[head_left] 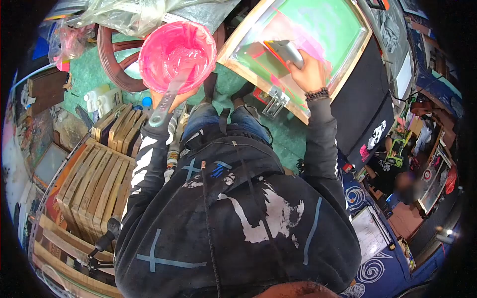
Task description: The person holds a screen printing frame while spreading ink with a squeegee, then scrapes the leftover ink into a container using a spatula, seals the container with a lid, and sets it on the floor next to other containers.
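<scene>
My left hand [177,101] is wrapped round the underside of a tub of pink ink [144,60] and mostly hidden by it. A spatula [166,105] leans in the tub, its blade in the ink and its handle over the near rim. My right hand [309,74] grips a squeegee [284,51] with a grey handle and an orange edge. This squeegee is over the wood-framed printing screen [293,110], whose green mesh [343,20] carries pink ink. A metal hinge clamp [275,101] sits at the screen's near edge.
Black fabric with a white print [362,99] lies right of the screen. A brown wheel-like object [112,54] is behind the tub. Several wooden frames [94,184] stand at left, near white jugs [105,99]. Another person [405,186] is at far right, beside a green power tool [396,151].
</scene>
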`<state>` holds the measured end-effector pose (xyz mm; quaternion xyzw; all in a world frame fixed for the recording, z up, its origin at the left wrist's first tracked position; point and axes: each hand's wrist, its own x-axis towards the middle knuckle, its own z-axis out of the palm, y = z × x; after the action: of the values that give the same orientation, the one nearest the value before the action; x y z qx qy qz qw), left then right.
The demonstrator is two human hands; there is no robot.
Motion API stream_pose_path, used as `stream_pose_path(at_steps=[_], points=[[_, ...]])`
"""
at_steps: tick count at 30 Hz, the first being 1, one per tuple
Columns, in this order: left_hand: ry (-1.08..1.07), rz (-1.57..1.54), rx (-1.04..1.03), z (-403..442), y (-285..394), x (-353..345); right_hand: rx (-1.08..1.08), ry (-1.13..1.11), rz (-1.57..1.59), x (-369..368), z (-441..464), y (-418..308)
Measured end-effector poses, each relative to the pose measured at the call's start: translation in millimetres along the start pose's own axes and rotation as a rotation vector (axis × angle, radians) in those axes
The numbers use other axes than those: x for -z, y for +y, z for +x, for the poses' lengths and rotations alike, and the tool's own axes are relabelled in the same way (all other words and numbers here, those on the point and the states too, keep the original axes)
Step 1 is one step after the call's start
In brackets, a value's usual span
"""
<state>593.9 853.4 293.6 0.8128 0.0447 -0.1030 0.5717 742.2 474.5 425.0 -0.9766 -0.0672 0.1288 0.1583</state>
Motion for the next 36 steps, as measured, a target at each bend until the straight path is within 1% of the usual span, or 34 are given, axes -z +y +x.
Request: stream_pose_path(at_steps=[1, 2, 3, 5, 8, 10, 12, 13, 14, 15, 17, 18, 19, 21, 23, 24, 25, 26, 28, 29, 30, 32, 33, 34, 36], points=[[-0.08, -0.08, 0.089, -0.8, -22.6, -0.6, 0.01, -0.001, -0.057, -0.5, 3.3, -10.3], [-0.158, -0.161, 0.176, -0.4, -28.2, 0.4, -0.003, 0.002, -0.091, -2.5, 5.1, -18.0], [-0.153, -0.163, 0.179, -3.5, -33.4, -1.0, 0.002, -0.001, -0.092, -7.6, 5.0, -19.6], [-0.085, -0.27, 0.157, -9.5, -21.6, -4.7, 0.066, 0.079, -0.139, -22.1, 2.2, -18.7], [-0.056, -0.285, 0.16, -15.5, 8.2, 1.1, 0.083, 0.049, -0.128, -33.2, -14.3, -20.4], [-0.026, -0.277, 0.184, -16.0, 8.7, -1.5, 0.131, 0.053, -0.127, -38.9, -27.9, -25.8], [-0.004, -0.267, 0.213, -16.4, 23.5, -2.1, 0.179, 0.079, -0.098, -39.6, -42.2, -34.2], [-0.051, -0.166, 0.229, -11.3, 46.2, 1.2, 0.226, 0.109, -0.071, -38.7, -47.1, -35.8], [-0.076, -0.116, 0.239, -11.8, 48.8, 1.2, 0.267, 0.113, -0.046, -37.6, -51.3, -34.7], [-0.101, -0.066, 0.249, -12.2, 51.5, 1.3, 0.264, 0.109, -0.046, -33.1, -57.1, -33.8], [0.016, -0.252, 0.193, -12.1, 34.1, -0.6, 0.044, -0.028, -0.022, -20.7, -59.8, -26.5], [0.012, -0.251, 0.194, -11.8, 31.8, -0.4, -0.028, -0.034, 0.055, -15.8, -61.5, -12.5], [0.017, -0.283, 0.184, -10.9, 34.6, 1.0, -0.035, -0.037, 0.056, -9.4, -62.1, -0.2], [0.003, -0.313, 0.179, -10.5, 30.3, 0.9, -0.157, -0.001, 0.059, 0.4, -65.8, 17.8], [-0.065, -0.248, 0.159, -3.3, 23.4, 3.8, -0.189, 0.018, 0.015, 2.2, -69.2, 22.1], [-0.076, -0.246, 0.159, -3.1, 22.3, 1.1, -0.16, 0.03, -0.046, -3.0, -70.3, 26.0], [-0.057, -0.347, 0.17, -1.5, 38.0, 0.6, -0.129, 0.039, -0.106, -9.6, -72.8, 29.0], [-0.036, -0.446, 0.183, -0.2, 53.9, 0.3, -0.08, 0.096, -0.066, -20.2, -78.2, 28.2], [-0.018, -0.543, 0.201, 0.2, 57.6, -1.9, -0.074, 0.084, -0.053, -23.0, -87.1, 25.8], [-0.005, -0.374, 0.102, -0.3, 49.1, -3.5, -0.062, 0.074, -0.042, -22.0, -91.8, 24.0], [-0.008, -0.291, 0.05, 0.2, 42.0, -4.7, -0.118, 0.007, -0.034, -16.3, -94.3, 22.6], [0.001, -0.123, -0.013, 2.6, 33.2, -6.7, -0.174, -0.013, 0.022, -6.9, -99.1, 35.5], [0.006, -0.083, -0.017, 2.1, 30.1, -8.6, -0.216, -0.037, 0.078, -1.3, -100.5, 44.3], [0.011, -0.043, -0.021, 2.4, 31.7, -9.9, -0.25, -0.02, 0.061, 1.5, -102.7, 54.9], [0.022, -0.158, 0.0, 3.2, 54.7, -8.9, -0.284, -0.006, 0.012, 6.6, -105.6, 74.4]])
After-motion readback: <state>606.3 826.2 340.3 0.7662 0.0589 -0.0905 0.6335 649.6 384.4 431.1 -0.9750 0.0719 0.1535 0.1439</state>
